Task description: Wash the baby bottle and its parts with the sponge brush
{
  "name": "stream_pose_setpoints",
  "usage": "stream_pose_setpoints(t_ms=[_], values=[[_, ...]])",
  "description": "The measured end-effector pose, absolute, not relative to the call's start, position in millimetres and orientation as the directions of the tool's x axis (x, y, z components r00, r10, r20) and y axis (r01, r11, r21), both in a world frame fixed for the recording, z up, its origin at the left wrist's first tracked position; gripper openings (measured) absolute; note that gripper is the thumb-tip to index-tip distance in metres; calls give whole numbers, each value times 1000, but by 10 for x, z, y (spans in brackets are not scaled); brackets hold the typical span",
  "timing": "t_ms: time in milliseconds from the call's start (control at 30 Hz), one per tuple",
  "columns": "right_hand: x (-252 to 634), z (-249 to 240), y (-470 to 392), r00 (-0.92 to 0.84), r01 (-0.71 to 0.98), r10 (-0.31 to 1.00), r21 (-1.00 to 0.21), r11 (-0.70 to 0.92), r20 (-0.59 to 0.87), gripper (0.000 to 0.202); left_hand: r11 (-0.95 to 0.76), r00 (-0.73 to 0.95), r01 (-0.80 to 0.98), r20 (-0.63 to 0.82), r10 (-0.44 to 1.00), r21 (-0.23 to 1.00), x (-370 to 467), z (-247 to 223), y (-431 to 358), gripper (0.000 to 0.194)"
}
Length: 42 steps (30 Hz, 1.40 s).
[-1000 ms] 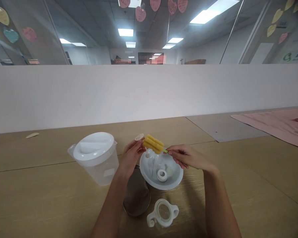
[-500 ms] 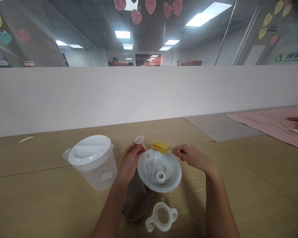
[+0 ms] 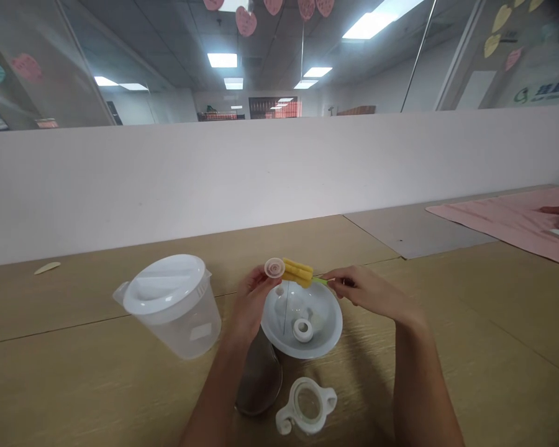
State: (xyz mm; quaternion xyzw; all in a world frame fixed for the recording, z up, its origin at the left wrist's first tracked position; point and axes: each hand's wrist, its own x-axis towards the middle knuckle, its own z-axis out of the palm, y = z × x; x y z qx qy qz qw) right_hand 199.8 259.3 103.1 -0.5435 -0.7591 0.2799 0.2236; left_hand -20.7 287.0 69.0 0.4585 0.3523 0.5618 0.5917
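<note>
My left hand (image 3: 254, 298) pinches a clear silicone bottle nipple (image 3: 274, 267), its round, open base facing me. In my right hand (image 3: 361, 287) is a sponge brush, its green handle (image 3: 320, 281) between the fingers. The brush's yellow sponge head (image 3: 298, 272) meets the nipple's rim; whether it reaches inside cannot be seen. Both hands are above the far rim of a white bowl (image 3: 328, 332). A white bottle collar ring (image 3: 302, 330) and some clear pieces, hard to make out, lie in that bowl. Nearer me is a white two-handled ring (image 3: 307, 406).
Left of the bowl stands a lidded translucent pitcher (image 3: 172, 310). A dark, rounded tray-like thing (image 3: 261, 382) lies partly under my left forearm. A pink cloth (image 3: 507, 217) spreads at the far right. The white wall (image 3: 270, 180) closes off the table's back.
My left hand has turned the nipple's base toward me and moved it right, against the sponge head. The sponge has shifted slightly left. The view has shifted a little.
</note>
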Motion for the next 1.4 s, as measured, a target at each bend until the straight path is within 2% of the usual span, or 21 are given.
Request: stream_pose_setpoints(t_ms=[233,433,633,733,867,967,1033,1067,1133,1200,1267,1333,1400], values=[[1962,1026,2576,-402,705,914,-653,275,-49,26,-88,76,-287,114,991,954,-219,733,2841,25],[2005,1058,2547,-312,669,947,-689,279,80,32,-58,77,-270,82,994,961,-199,746,2791,28],[2048,1024,2547,-367,692,929,-679,247,-36,27,-70,59,-259,89,994,963,-187,756,2768,25],[2069,1007,2576,-258,687,963,-685,241,80,28,-108,14,-210,113,993,972,-212,776,2770,21],[2057,1018,2551,-92,547,962,-794,266,258,40,-157,-32,-120,154,988,980,-234,778,2781,22],[2006,1027,2527,-220,464,950,-833,302,223,43,-181,13,-92,183,983,979,-235,774,2787,24],[1970,1022,2542,-297,497,934,-802,330,199,39,-190,52,-86,195,979,978,-240,783,2785,24],[1957,1017,2556,-271,539,937,-772,338,221,38,-189,57,-83,194,979,978,-245,792,2782,24],[1949,1007,2583,-105,631,938,-707,320,331,37,-180,44,-75,184,982,981,-260,814,2776,26],[1955,1006,2584,27,647,911,-702,298,412,38,-172,34,-62,175,984,983,-279,834,2771,28],[1957,1023,2553,-23,571,922,-752,330,387,39,-178,49,-38,180,982,983,-296,841,2772,28],[1933,1050,2511,-204,492,929,-788,371,310,38,-194,59,-6,194,979,981,-309,832,2781,24],[1879,1076,2483,-312,495,912,-773,396,267,34,-213,46,41,211,976,976,-320,812,2798,21]])
